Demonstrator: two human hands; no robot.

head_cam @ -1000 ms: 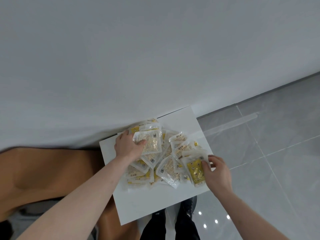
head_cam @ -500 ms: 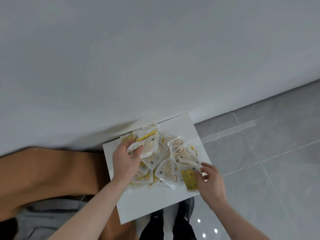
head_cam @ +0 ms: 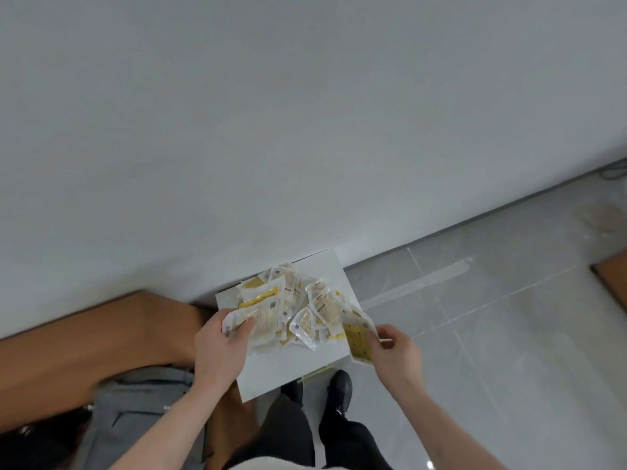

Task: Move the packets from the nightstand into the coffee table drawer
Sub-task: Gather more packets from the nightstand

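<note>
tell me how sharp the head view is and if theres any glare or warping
Head view: soft overall, print on the packets unreadable; both the left hand and right hand slightly smeared; wide-angle bend in the baseboard line; small bright light spots on the glossy floor near the bottom edge.

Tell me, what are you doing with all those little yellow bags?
A person stands over a small white square nightstand piled with clear-and-yellow plastic snack packets. The left hand grips a pale packet with a printed label at the pile's near left edge. The right hand pinches a flat yellow dotted packet that hangs past the nightstand's right edge. Most packets are on the nightstand, and no drawer is in view.
</note>
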